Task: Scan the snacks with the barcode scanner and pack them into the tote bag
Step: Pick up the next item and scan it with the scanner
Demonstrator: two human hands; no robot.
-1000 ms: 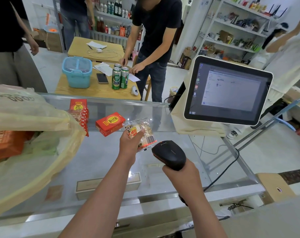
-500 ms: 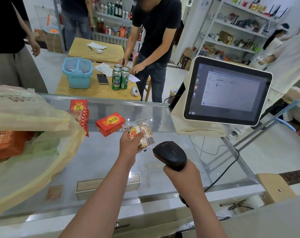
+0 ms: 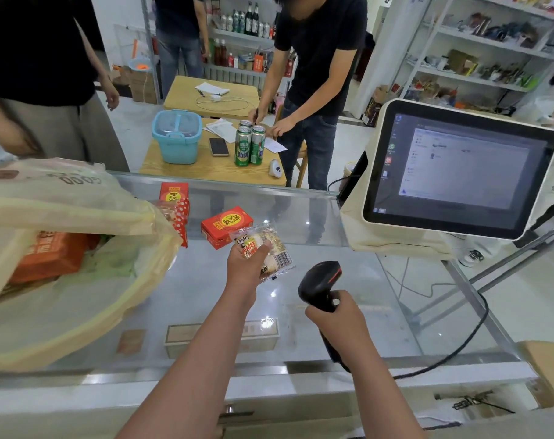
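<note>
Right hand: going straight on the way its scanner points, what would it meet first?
Likely the snack packet in the left hand; the barcode scanner in the right hand aims at its barcode end, though depth is unclear.

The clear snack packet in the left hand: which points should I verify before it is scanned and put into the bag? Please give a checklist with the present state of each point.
1. The left hand grips the clear plastic snack packet: ok.
2. The barcode on the packet is not covered by fingers: ok.
3. The right hand holds the black handheld barcode scanner by its handle: ok.
4. The scanner's window is aimed at the barcode: cannot tell.
5. The scan is registered on the white-framed touchscreen: cannot tell, the text is too small.
6. The mouth of the pale yellow tote bag is open: ok.
</note>
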